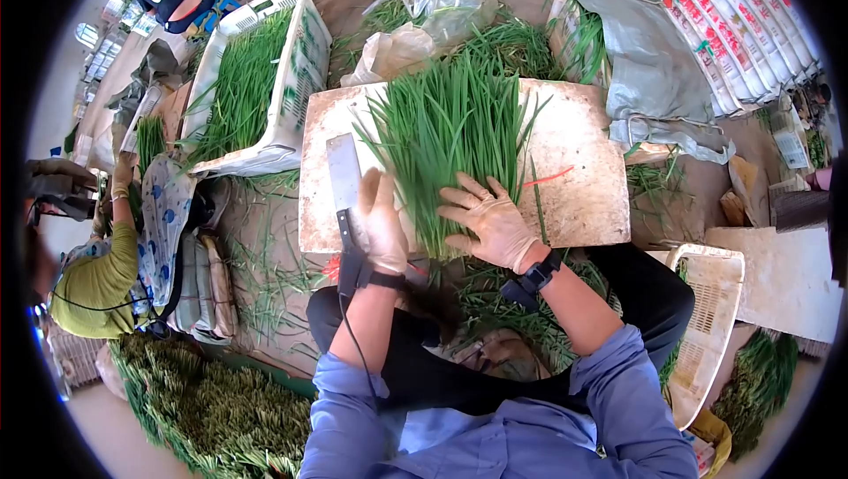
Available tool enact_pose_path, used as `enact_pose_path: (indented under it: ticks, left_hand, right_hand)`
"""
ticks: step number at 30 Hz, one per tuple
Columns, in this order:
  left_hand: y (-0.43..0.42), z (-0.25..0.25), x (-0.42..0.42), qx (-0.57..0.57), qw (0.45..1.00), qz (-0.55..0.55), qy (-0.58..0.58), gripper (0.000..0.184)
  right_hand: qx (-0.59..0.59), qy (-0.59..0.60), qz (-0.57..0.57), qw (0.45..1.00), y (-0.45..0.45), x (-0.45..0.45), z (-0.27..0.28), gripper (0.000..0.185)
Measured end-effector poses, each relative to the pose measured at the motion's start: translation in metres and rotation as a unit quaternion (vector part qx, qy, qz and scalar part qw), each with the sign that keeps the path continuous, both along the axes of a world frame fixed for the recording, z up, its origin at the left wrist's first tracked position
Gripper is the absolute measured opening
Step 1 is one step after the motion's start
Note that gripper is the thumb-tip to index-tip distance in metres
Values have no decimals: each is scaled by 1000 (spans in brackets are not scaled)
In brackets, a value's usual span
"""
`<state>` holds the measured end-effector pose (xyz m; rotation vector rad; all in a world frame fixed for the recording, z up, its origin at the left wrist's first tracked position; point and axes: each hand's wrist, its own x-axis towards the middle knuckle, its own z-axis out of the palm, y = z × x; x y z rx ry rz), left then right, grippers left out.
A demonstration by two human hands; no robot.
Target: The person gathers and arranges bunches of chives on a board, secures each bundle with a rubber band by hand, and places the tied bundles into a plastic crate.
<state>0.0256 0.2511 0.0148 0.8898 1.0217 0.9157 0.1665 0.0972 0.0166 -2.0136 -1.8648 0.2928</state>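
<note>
A thick bunch of garlic chives (pixel 459 126) lies on a white, stained board (pixel 583 205) in front of me, leaf tips pointing away. My right hand (pixel 490 221), in a pale glove, rests spread on the near right part of the bunch. On the left side, my gloved left hand (pixel 382 225) stands on edge against the chives with its fingers stretched out. Just left of it lies a cleaver (pixel 344 170) with a broad blade and a dark handle, flat on the board. A red strip (pixel 549 177) lies to the right of the bunch.
White crates of chives (pixel 252 82) stand left and behind the board. A clear plastic bag (pixel 455 2) sits at the back, a grey sheet (pixel 649 46) covers a box at right. Co-workers (pixel 102 289) are at left. Piled chives (pixel 212 399) and an upright crate (pixel 707 320) flank me.
</note>
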Motion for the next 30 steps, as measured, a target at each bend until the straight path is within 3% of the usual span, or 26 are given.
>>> enact_pose_path:
  ticks: [4, 11, 12, 15, 18, 20, 23, 24, 27, 30]
  left_hand:
    - [-27, -24, -26, -65, 996, -26, 58, 50]
    - [-50, -37, -18, -171, 975, -129, -54, 48]
    - [-53, -31, -8, -121, 977, -153, -92, 46]
    - [-62, -18, -2, -66, 975, -212, -26, 49]
    - [-59, -22, 1, -2, 967, -255, -4, 48]
    - [-56, -15, 8, 91, 966, -241, 26, 41]
    - [-54, -37, 8, 116, 961, -239, 82, 47]
    - [-49, -36, 8, 152, 948, -249, 130, 50]
    - [-45, -27, 8, 109, 946, -242, 185, 55]
    - [-34, -46, 9, 85, 944, -224, 227, 59]
  right_hand:
    - [7, 23, 0, 1000, 1, 0, -5, 54]
    - [-16, 29, 5, 999, 3, -3, 0, 53]
    - [-21, 29, 6, 999, 4, -3, 3, 52]
    - [-11, 62, 0, 998, 5, -4, 5, 50]
    - [6, 163, 11, 987, 6, 8, 3, 48]
    - [114, 292, 5, 950, 3, 24, -12, 40]
    - [139, 441, -94, 882, -19, 42, 15, 32]
    - [176, 422, -142, 878, -25, 47, 20, 28]
    - [257, 503, -284, 775, -46, 56, 5, 25]
    - [147, 409, -381, 816, -72, 62, -27, 23]
